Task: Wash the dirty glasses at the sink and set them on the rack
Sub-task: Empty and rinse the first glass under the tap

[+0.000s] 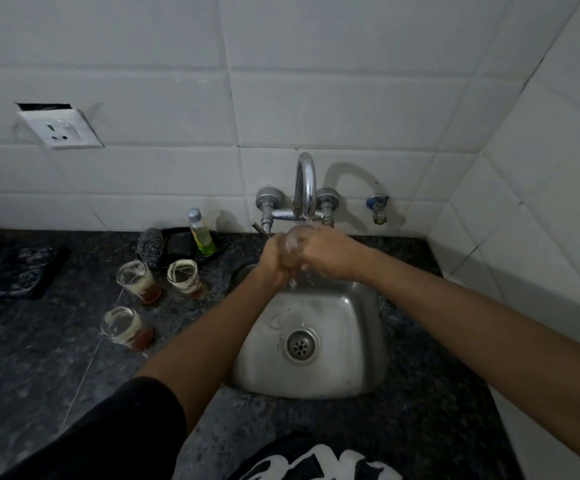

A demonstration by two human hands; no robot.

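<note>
Steel sink (347,344) lies just below the grip, set in a dark speckled counter (56,375). Both hands meet under the tap (305,188), with a clear glass (293,242) clasped between them. The left hand (274,259) curls round the glass from the left, and the right hand (326,252) wraps it from the right, fingers folded over it. Water runs from the spout onto the glass and drips off below the hands into the basin, above the drain (300,346).

Left of the grip, three dirty glasses stand on the counter, each with pale froth on its walls and reddish dregs at the bottom: one (138,280) and another (186,277) side by side, and a third (125,327) nearer the person. Behind them, nearer the wall, sit a steel scrubber (150,245) and a small bottle (201,233) of yellow-green liquid. A dark cloth (18,271) lies far left. On the tiled wall above it, a white socket (60,129).
</note>
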